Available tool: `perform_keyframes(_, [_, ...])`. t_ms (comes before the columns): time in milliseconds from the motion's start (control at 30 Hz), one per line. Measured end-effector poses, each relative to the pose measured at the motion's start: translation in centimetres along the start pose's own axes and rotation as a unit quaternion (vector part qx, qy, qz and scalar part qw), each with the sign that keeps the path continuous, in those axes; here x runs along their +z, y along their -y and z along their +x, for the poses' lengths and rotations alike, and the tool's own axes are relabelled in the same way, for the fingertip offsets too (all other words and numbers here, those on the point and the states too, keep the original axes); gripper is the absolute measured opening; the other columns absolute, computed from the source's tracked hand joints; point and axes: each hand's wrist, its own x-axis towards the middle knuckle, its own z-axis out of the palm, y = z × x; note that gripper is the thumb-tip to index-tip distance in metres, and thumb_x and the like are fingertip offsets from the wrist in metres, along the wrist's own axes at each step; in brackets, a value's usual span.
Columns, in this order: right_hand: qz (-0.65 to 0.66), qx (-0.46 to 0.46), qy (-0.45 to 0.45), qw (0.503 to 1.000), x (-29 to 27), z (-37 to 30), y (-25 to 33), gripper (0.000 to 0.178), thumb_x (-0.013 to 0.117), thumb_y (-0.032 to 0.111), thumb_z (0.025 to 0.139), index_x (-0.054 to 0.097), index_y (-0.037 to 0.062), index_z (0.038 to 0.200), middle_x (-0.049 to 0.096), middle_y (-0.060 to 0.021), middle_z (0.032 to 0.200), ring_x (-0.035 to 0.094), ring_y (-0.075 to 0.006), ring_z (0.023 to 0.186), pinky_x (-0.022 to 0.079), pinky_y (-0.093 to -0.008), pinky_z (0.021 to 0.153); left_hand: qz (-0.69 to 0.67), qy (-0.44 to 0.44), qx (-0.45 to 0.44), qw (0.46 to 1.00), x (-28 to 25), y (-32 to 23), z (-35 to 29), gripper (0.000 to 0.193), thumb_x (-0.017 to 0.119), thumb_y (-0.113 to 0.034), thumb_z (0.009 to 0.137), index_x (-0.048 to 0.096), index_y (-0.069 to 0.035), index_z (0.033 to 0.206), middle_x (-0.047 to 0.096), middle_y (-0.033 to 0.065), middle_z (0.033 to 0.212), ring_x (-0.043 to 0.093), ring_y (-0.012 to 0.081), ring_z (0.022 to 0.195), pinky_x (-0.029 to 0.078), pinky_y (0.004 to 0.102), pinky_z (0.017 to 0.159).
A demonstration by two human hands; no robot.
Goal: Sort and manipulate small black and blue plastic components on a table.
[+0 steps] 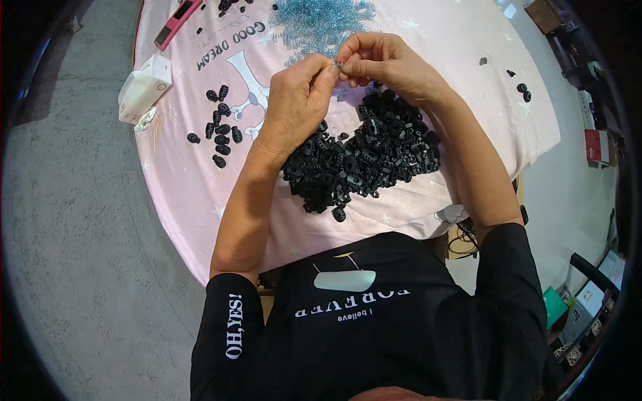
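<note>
My left hand (301,100) and my right hand (391,67) meet fingertip to fingertip above the far side of the table. Both pinch at a small shiny bluish-grey piece (339,65), mostly covered by the fingers; it resembles the small coils just beyond. Right behind the hands spreads a heap of tiny silvery-blue coil springs (317,27). Nearer to me, between my forearms, lies a large pile of small black plastic parts (361,160). Left of my left forearm, several rounded black cord locks (223,129) form a loose group.
A pink patterned cloth (187,200) covers the rounded table. At its left edge stand a white box (146,87) and a pink device with a dark screen (177,24). A few black pieces (523,91) lie at the right. Boxes (597,146) line the floor beyond.
</note>
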Motion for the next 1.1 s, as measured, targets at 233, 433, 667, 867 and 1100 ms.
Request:
perform_keyframes(233, [-0.002,0.015,-0.003,1.0,0.1,-0.2,0.0,0.017,0.07,0.013,0.09,0.063,0.0045,0.102,0.066,0.0001,0.082,0.059,-0.0063,0.074,0.049,-0.0227,0.072,0.016,-0.012,-0.025,0.999,0.3,0.0,0.0,0.025,0.055,-0.016,0.099,0.062,0.002,0.084,0.063,0.003,0.069,0.058,0.0068,0.064,0.048,0.0219,0.059])
perform_keyframes(433, [-0.032,0.01,0.012,0.999,0.0,-0.1,-0.2,0.014,0.069,0.007,0.088,0.063,0.0032,0.1,0.065,0.0014,0.08,0.059,-0.0052,0.076,0.049,-0.0216,0.072,-0.022,-0.04,-0.057,0.997,-0.2,0.6,0.3,0.023,0.056,-0.015,0.097,0.066,0.002,0.087,0.066,0.0025,0.076,0.059,0.007,0.067,0.049,0.0213,0.062])
perform_keyframes(667, [-0.336,-0.041,0.019,0.941,1.2,-0.8,0.8,0.017,0.068,0.002,0.076,0.066,0.0044,0.093,0.068,-0.0062,0.074,0.066,-0.0169,0.069,0.052,-0.0308,0.068,-0.043,-0.109,-0.033,0.993,-0.6,1.2,0.6,0.019,0.062,-0.015,0.091,0.068,0.003,0.085,0.062,0.0032,0.061,0.053,0.0055,0.056,0.044,0.0249,0.053])
perform_keyframes(867, [-0.437,-0.071,0.033,0.896,1.4,-0.8,0.9,0.019,0.068,0.004,0.071,0.065,0.0054,0.09,0.069,-0.0079,0.075,0.067,-0.0266,0.07,0.052,-0.0373,0.065,-0.013,-0.077,-0.079,0.994,-1.9,0.5,0.6,0.016,0.063,-0.014,0.093,0.071,0.001,0.094,0.068,0.0005,0.082,0.06,0.0066,0.072,0.048,0.0205,0.066])
perform_keyframes(1100, [-0.307,-0.022,-0.007,0.951,-1.2,-0.7,1.1,0.011,0.068,-0.002,0.08,0.067,-0.0002,0.091,0.072,-0.0081,0.084,0.069,-0.0152,0.079,0.055,-0.0294,0.074,-0.062,-0.027,-0.107,0.992,-3.2,0.6,0.7,0.013,0.065,-0.009,0.09,0.071,0.0,0.096,0.068,0.0003,0.083,0.06,0.006,0.074,0.05,0.0212,0.07])
